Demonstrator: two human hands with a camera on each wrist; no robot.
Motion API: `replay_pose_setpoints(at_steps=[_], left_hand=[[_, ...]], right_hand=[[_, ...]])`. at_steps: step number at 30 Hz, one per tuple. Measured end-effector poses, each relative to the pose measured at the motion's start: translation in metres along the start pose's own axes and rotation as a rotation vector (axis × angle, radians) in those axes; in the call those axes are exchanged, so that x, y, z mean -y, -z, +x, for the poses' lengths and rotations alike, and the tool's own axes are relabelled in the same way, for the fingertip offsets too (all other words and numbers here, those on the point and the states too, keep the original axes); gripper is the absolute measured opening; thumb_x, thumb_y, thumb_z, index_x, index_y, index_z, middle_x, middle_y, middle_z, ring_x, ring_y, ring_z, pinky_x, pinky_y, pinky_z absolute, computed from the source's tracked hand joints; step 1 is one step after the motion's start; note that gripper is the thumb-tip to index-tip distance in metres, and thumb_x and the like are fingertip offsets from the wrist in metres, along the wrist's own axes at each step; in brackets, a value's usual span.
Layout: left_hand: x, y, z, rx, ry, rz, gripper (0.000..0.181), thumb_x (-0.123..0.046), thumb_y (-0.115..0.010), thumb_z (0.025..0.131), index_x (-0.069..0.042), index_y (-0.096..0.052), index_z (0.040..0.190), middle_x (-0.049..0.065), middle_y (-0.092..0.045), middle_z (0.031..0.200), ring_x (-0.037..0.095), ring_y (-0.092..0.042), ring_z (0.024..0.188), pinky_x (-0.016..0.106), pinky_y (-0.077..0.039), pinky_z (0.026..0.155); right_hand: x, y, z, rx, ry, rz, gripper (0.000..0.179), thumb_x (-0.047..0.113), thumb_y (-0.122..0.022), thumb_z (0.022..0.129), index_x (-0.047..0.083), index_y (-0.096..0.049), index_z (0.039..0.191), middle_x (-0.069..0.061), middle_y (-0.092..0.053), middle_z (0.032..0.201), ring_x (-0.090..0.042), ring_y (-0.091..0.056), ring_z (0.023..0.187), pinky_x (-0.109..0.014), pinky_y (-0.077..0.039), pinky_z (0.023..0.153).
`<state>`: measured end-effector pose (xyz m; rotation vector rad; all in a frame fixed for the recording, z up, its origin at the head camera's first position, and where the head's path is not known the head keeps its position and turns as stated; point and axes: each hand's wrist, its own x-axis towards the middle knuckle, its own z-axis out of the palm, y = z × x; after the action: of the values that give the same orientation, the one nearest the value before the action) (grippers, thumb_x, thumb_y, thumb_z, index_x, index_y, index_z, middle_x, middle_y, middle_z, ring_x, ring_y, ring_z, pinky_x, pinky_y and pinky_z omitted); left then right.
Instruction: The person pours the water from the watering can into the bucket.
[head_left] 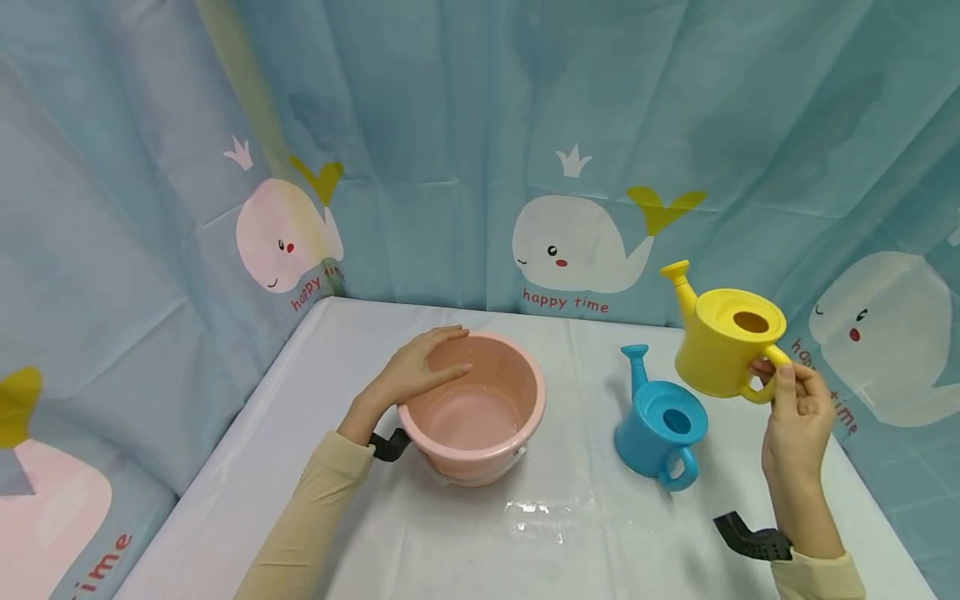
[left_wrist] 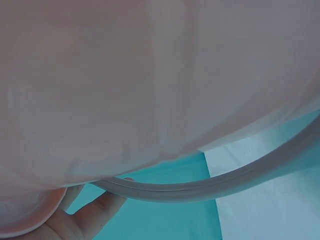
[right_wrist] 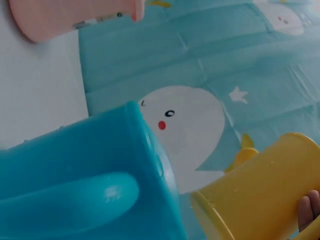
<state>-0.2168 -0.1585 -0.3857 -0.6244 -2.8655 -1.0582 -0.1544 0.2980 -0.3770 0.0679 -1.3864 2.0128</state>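
Observation:
My left hand [head_left: 423, 362] grips the left rim of a pink bucket [head_left: 476, 458], its thumb over the inside and its fingers along the back of the rim. In the left wrist view the bucket wall [left_wrist: 125, 90] fills most of the picture, with its pale handle [left_wrist: 200, 190] curving below. My right hand [head_left: 802, 408] pinches the handle of a yellow watering can [head_left: 712, 358], raised above the table with its spout pointing left and up. Just left of it and lower stands a blue watering can [head_left: 648, 433] on the table.
A white sheet covers the table [head_left: 450, 550], with a wet patch [head_left: 532, 508] in front of the bucket. Behind and at both sides hangs a blue curtain [head_left: 442, 142] printed with whales. Each wrist wears a black mount.

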Motion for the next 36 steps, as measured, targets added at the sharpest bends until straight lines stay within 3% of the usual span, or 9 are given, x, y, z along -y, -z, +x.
replay_pose_setpoints(at_steps=[16, 26, 36], left_hand=[[-0.001, 0.001, 0.0, 0.003, 0.003, -0.004, 0.066, -0.056, -0.061, 0.081, -0.027, -0.044, 0.138, -0.005, -0.039, 0.144, 0.023, -0.033, 0.135, 0.053, -0.03, 0.106], [-0.002, 0.001, 0.0, 0.003, 0.011, -0.003, 0.067, -0.059, -0.06, 0.081, -0.028, -0.044, 0.138, -0.006, -0.039, 0.145, 0.022, -0.033, 0.135, 0.052, -0.03, 0.106], [-0.001, 0.001, 0.0, 0.004, 0.007, -0.002, 0.067, -0.057, -0.06, 0.081, -0.027, -0.044, 0.138, -0.005, -0.039, 0.145, 0.022, -0.033, 0.135, 0.052, -0.03, 0.106]], right_hand=[[-0.026, 0.03, 0.011, -0.066, -0.043, 0.0, 0.023, 0.013, -0.058, 0.089, -0.005, -0.056, 0.103, -0.011, -0.066, 0.095, -0.018, -0.064, 0.088, -0.017, -0.05, 0.083], [-0.043, 0.045, 0.013, -0.125, -0.184, -0.141, 0.028, 0.023, -0.058, 0.088, 0.001, -0.056, 0.105, -0.004, -0.069, 0.097, -0.011, -0.065, 0.091, -0.011, -0.047, 0.086], [-0.065, 0.058, 0.013, -0.115, -0.193, -0.219, 0.021, 0.023, -0.054, 0.091, 0.005, -0.055, 0.102, 0.002, -0.068, 0.094, -0.007, -0.063, 0.091, -0.01, -0.044, 0.085]])
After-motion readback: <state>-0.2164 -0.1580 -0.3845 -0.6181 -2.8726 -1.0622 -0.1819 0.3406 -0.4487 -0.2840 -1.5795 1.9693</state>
